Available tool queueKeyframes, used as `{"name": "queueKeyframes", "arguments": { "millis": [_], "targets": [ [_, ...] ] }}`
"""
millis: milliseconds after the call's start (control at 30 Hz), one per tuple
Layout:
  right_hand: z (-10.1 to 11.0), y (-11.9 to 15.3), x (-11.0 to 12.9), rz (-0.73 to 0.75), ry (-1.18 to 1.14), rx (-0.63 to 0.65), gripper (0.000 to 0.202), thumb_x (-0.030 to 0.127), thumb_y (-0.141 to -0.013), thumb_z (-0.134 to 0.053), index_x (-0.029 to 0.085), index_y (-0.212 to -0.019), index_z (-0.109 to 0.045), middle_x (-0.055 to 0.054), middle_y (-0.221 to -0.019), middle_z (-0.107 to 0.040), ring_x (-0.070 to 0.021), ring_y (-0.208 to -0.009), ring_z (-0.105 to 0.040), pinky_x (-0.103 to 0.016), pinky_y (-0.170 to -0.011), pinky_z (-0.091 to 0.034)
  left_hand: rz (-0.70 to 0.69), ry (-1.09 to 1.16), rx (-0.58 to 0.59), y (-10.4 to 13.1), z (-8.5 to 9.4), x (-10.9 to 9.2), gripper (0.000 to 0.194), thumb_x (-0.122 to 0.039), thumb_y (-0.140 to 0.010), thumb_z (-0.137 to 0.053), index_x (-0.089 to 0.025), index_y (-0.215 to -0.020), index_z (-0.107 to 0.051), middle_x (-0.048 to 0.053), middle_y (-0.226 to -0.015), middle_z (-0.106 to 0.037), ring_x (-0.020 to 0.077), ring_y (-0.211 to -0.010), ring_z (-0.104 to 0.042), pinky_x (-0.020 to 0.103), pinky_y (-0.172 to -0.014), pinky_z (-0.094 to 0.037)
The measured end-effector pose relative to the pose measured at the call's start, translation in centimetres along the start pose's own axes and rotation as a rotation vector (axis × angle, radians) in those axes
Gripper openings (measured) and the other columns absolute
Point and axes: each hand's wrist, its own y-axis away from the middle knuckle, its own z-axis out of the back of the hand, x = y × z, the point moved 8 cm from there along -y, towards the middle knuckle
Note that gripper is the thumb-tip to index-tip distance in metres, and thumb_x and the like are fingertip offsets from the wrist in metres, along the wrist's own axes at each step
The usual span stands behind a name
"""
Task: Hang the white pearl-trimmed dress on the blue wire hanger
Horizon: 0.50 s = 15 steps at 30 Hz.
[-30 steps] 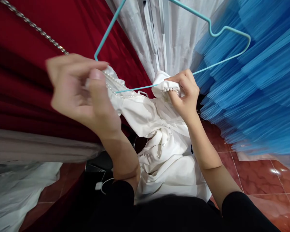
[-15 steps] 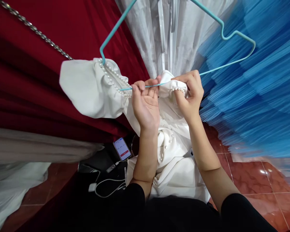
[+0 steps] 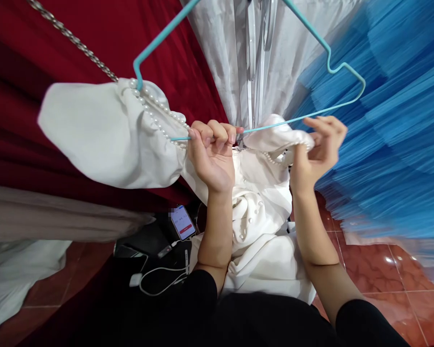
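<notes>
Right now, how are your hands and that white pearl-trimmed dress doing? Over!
Left hand curled around thin light-blue hanger. Right hand touching dress's pearl-edged right sleeve. Hanger's right end bare, outside that sleeve. Layered blue tulle hanging behind.

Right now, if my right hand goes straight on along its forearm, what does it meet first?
Probably the hanger, whose lower bar passes just above the right hand in view; depth is unclear.

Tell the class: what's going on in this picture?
A person's left hand grips the lower bar of a light blue hanger, one end of which sits inside a puffed sleeve of a white dress. The right hand is at the other sleeve, by its pearl trim. The hanger's other end sticks out beyond that sleeve.
</notes>
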Motion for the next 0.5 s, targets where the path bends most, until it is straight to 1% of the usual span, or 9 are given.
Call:
{"name": "queueKeyframes", "arguments": {
  "millis": [67, 133, 167, 200, 233, 300, 367, 433, 500],
  "targets": [
    [2.4, -1.5, -2.6, -0.074, 0.009, -0.214, 0.028, 0.005, -0.072, -0.043, 0.021, -0.094, -0.052, -0.004, -0.096, -0.049, -0.0142, -0.092, -0.055, -0.031, -0.077, -0.050, 0.008, -0.016, -0.008, -0.3, 0.3, 0.0, 0.048, -0.053, -0.099, -0.043, -0.021, -0.069, -0.023, -0.004, -0.060, -0.019, 0.0134, -0.057, -0.040, 0.029, -0.071, -0.053],
    [3.5, -3.8, -5.3, -0.151, -0.073, -0.262, 0.024, 0.001, -0.071, -0.051, 0.021, -0.084, -0.046, -0.001, -0.084, -0.045, -0.0104, -0.077, -0.050, -0.026, -0.073, -0.046, 0.025, -0.039, -0.018, -0.5, 0.6, -0.1, 0.048, -0.054, -0.099, -0.042, -0.021, -0.069, -0.023, -0.004, -0.060, -0.018, 0.0133, -0.056, -0.037, 0.029, -0.070, -0.052],
    [3.8, -5.2, -6.6, -0.210, -0.118, -0.272, 0.028, -0.003, -0.069, -0.052, 0.021, -0.080, -0.045, 0.001, -0.078, -0.042, -0.0082, -0.070, -0.046, -0.023, -0.070, -0.043, 0.036, -0.048, -0.022, -0.5, 0.8, -0.1, 0.049, -0.055, -0.099, -0.042, -0.021, -0.069, -0.022, -0.004, -0.059, -0.017, 0.0132, -0.055, -0.037, 0.028, -0.069, -0.052],
    [4.3, -6.4, -7.5, -0.253, -0.158, -0.310, 0.030, -0.006, -0.069, -0.050, 0.022, -0.076, -0.042, 0.003, -0.074, -0.039, -0.0063, -0.065, -0.041, -0.021, -0.065, -0.039, 0.051, -0.054, -0.024, -0.6, 0.8, -0.2, 0.049, -0.055, -0.098, -0.043, -0.021, -0.069, -0.022, -0.004, -0.059, -0.017, 0.0132, -0.055, -0.036, 0.028, -0.069, -0.052],
    [4.7, -7.7, -7.8, -0.263, -0.188, -0.338, 0.032, -0.008, -0.070, -0.049, 0.022, -0.073, -0.040, 0.004, -0.071, -0.035, -0.0049, -0.061, -0.036, -0.020, -0.062, -0.035, 0.067, -0.053, -0.023, -0.6, 0.8, -0.2, 0.050, -0.056, -0.098, -0.044, -0.021, -0.069, -0.023, -0.004, -0.059, -0.017, 0.0132, -0.055, -0.036, 0.028, -0.070, -0.052],
    [4.9, -9.8, -7.0, -0.239, -0.214, -0.330, 0.034, -0.010, -0.072, -0.046, 0.023, -0.067, -0.037, 0.005, -0.069, -0.029, -0.0036, -0.059, -0.030, -0.018, -0.060, -0.032, 0.092, -0.012, -0.012, -0.6, 0.7, -0.2, 0.049, -0.054, -0.098, -0.046, -0.021, -0.069, -0.024, -0.004, -0.059, -0.018, 0.0130, -0.056, -0.037, 0.028, -0.071, -0.052],
    [4.7, -11.2, -4.9, -0.155, -0.257, -0.292, 0.035, -0.011, -0.071, -0.046, 0.023, -0.064, -0.037, 0.004, -0.070, -0.027, -0.0035, -0.060, -0.030, -0.018, -0.061, -0.032, 0.105, 0.058, 0.011, -0.5, 0.5, -0.3, 0.047, -0.050, -0.099, -0.047, -0.021, -0.068, -0.025, -0.004, -0.059, -0.019, 0.0126, -0.057, -0.038, 0.028, -0.072, -0.052],
    [4.7, -11.6, -2.2, -0.029, -0.280, -0.268, 0.032, -0.010, -0.069, -0.045, 0.021, -0.065, -0.041, 0.002, -0.071, -0.031, -0.0042, -0.064, -0.034, -0.020, -0.065, -0.035, 0.115, 0.118, 0.027, -0.5, 0.4, -0.2, 0.046, -0.046, -0.099, -0.048, -0.021, -0.068, -0.026, -0.004, -0.059, -0.020, 0.0122, -0.057, -0.038, 0.027, -0.072, -0.053],
    [4.8, -11.2, -0.3, 0.075, -0.233, -0.242, 0.027, -0.008, -0.069, -0.044, 0.019, -0.066, -0.047, 0.001, -0.074, -0.036, -0.0047, -0.068, -0.037, -0.023, -0.069, -0.034, 0.130, 0.137, 0.027, -0.5, 0.6, -0.1, 0.045, -0.045, -0.099, -0.049, -0.021, -0.067, -0.027, -0.004, -0.059, -0.021, 0.0119, -0.057, -0.039, 0.026, -0.073, -0.053]
  ]
}}
